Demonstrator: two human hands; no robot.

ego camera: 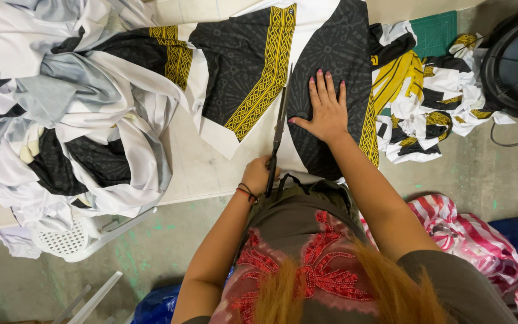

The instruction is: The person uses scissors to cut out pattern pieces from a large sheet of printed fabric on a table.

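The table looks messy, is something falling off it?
Yes. A heap of cut fabric scraps spills over the table's right edge, and the big fabric pile droops off the front. The scissors and both hands look normal.

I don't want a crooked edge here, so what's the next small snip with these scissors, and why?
Probably close the scissors for one short cut forward: the left hand grips the handles, the blades lie along the dark panel's edge, and the right hand presses the printed fabric flat.
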